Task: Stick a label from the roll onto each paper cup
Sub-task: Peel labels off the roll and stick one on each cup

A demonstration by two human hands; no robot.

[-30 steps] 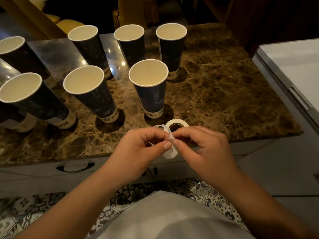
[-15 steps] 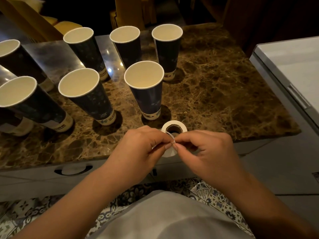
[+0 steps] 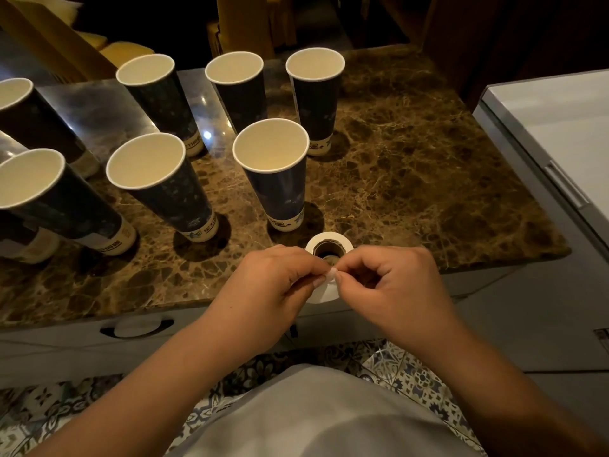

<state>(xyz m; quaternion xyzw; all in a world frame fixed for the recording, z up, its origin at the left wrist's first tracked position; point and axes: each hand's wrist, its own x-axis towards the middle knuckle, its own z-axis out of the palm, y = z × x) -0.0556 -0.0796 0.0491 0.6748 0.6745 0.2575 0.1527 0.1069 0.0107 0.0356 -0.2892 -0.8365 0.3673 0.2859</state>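
Both hands pinched on label strip [image 3: 324, 288] off roll [image 3: 329, 244]: left hand [image 3: 273, 285] anchors backing, right hand [image 3: 389, 285] should peel slow, corner first, before nearest cup [image 3: 276, 189]

A brown veined marble tabletop [image 3: 412, 166] with a glossy surface spans the middle of the view. Below its front edge runs a pale grey drawer front [image 3: 66, 344] with a dark recessed oval handle [image 3: 136, 328]. At right stands a white cabinet [image 3: 560, 127] with a slim metal handle [image 3: 565, 184]. Patterned blue-and-white floor tiles [image 3: 395, 367] lie below. Yellow cushions [image 3: 122, 51] sit in the dark background.
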